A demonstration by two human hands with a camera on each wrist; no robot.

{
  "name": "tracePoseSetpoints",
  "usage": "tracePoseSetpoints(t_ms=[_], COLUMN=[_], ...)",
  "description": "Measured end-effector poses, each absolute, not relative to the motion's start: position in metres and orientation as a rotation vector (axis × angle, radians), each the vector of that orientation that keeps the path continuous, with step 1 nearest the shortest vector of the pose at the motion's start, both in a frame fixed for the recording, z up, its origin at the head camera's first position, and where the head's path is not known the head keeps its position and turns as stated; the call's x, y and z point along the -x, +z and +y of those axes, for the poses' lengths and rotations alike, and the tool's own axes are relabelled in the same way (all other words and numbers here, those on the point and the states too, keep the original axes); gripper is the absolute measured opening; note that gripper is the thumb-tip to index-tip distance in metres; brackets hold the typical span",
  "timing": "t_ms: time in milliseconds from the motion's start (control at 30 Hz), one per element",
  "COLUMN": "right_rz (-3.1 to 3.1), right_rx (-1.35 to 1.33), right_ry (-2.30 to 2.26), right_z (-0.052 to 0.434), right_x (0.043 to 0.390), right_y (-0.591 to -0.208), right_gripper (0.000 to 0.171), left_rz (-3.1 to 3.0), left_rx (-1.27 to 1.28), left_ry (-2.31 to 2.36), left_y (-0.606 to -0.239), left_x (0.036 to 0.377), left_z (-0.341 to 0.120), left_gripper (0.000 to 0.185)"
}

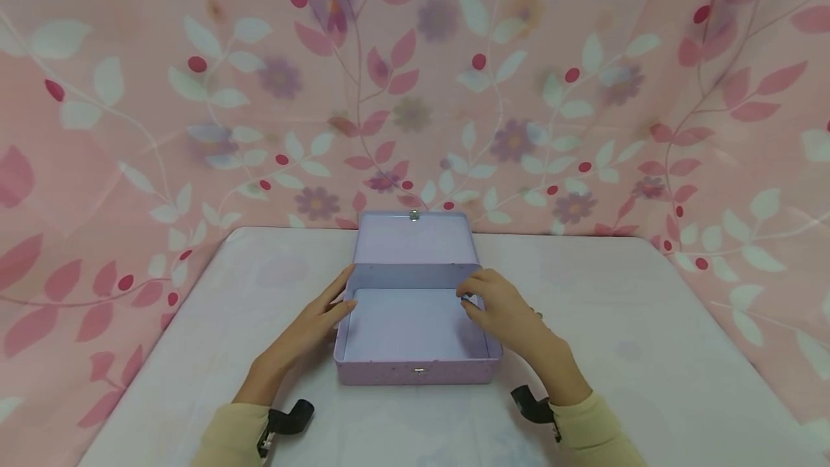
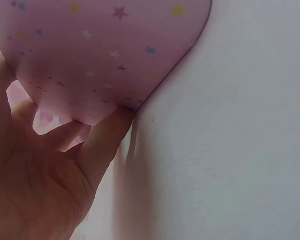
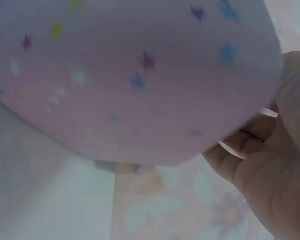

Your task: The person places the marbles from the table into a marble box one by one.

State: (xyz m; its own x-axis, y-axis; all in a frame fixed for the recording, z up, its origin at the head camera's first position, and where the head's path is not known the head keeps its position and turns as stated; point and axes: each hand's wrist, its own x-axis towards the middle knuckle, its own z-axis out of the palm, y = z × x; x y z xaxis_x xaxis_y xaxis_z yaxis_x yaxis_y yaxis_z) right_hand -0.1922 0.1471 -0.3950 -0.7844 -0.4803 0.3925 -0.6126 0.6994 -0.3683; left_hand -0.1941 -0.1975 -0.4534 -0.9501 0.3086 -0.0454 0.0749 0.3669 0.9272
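Note:
A lilac hinged box (image 1: 418, 373) with a metal clasp sits on the table, its lid (image 1: 415, 238) swung up at the back. The pale blue inside shows bare. My left hand (image 1: 318, 319) rests against the box's left side, thumb at the rim and fingers along the wall. In the left wrist view, the thumb (image 2: 107, 142) touches the star-printed wall (image 2: 110, 50). My right hand (image 1: 502, 305) reaches over the right rim with bent fingers, pinching a small dark bluish thing (image 1: 466, 298) whose kind I cannot tell. In the right wrist view, the box wall (image 3: 140, 95) partly covers those fingers.
A white cloth (image 1: 596, 294) covers the table. Behind it hangs a pink curtain (image 1: 415, 92) printed with leaves and flowers. Black camera mounts (image 1: 292, 418) are strapped at both wrists, below yellow-green sleeves (image 1: 596, 431).

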Motion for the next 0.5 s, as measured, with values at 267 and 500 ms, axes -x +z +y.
tracePoseSetpoints(t_ms=[267,500], right_rz=[-2.682,-2.768], right_rx=[-0.978,-0.995], right_ry=[0.588,0.540], right_z=[0.129,0.122], right_x=[0.191,0.187], right_y=[-0.410,-0.414], right_gripper=[0.012,0.010], left_rz=[2.417,2.415], left_rx=[-0.326,-0.324], left_ry=[1.620,1.618], left_y=[-0.455,-0.455], left_x=[0.194,0.194], left_z=[-0.197,-0.197], left_gripper=[0.067,0.068])
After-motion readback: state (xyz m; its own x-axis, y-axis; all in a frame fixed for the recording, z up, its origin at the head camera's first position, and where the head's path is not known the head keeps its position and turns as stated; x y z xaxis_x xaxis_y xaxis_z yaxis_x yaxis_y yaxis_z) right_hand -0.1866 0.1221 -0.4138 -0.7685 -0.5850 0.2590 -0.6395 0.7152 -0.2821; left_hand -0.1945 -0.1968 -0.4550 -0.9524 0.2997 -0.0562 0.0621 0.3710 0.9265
